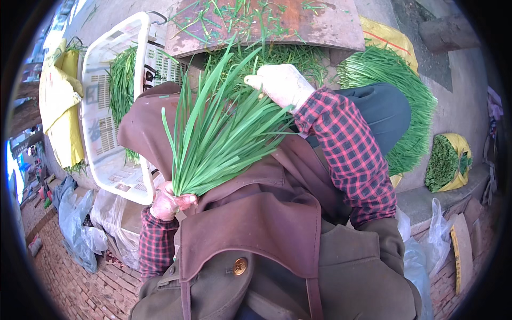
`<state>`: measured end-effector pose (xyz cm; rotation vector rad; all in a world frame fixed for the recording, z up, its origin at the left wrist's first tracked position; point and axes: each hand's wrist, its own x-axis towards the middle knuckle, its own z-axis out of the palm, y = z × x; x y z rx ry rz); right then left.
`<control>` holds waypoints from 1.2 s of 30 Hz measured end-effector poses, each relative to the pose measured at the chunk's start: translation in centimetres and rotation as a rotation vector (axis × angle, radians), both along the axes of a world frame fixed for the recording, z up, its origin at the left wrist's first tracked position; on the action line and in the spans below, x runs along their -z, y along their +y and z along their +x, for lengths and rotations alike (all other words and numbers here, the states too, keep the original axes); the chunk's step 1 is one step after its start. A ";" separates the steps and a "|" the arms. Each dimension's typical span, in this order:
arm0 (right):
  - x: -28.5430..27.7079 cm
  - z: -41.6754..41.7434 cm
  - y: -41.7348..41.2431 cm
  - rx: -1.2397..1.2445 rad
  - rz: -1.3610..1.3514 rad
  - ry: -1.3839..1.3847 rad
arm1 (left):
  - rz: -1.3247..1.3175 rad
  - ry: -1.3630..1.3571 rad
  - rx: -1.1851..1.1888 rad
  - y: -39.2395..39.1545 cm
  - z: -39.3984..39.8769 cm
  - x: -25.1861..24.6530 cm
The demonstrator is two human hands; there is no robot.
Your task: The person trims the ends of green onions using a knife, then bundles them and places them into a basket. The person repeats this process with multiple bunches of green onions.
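Note:
My left hand [170, 201] is bare and closed around the narrow end of a bunch of garlic chives [224, 136]. The long flat leaves fan out up and to the right over the brown apron [248, 224] on my lap. Over the far right side of the fan is my right hand [286, 86], in a whitish glove. Its fingers are curled, with a yellowish cover on the thumb tip. What lies under those fingers is hidden, so I cannot tell whether they grip any leaves. Loose green trimmings [276, 60] lie just beyond this hand, below the board's edge.
Ahead stands a low wooden board [264, 24] strewn with cut leaves. A white plastic basket [146, 80] on the left holds chives [123, 86]. On the right lies a large chive pile [404, 108] by a yellow sack [394, 38]; a smaller wrapped bundle [444, 164] sits farther right.

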<state>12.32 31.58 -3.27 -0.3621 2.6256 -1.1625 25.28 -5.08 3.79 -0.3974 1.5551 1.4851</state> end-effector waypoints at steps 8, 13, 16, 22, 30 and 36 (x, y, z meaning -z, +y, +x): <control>0.7 -0.5 0.8 0.351 -0.151 -0.021 | -0.028 -0.026 -0.020 -0.4 0.3 0.4; -0.7 -1.0 0.5 0.145 -0.156 -0.168 | -0.015 0.003 0.002 -0.1 -0.1 0.2; 1.2 -1.1 -0.6 -0.057 -0.181 -0.097 | -0.016 0.017 0.024 -0.4 0.1 0.3; 1.1 0.2 -1.5 0.132 -0.079 0.041 | -0.034 0.001 0.066 -0.8 0.0 0.7; 1.8 -1.1 1.2 0.423 -0.150 0.001 | 0.047 0.024 0.128 -0.6 -0.6 0.0; 0.2 -1.9 -0.3 0.221 -0.637 -0.555 | 0.049 0.048 0.154 -0.4 -0.7 0.2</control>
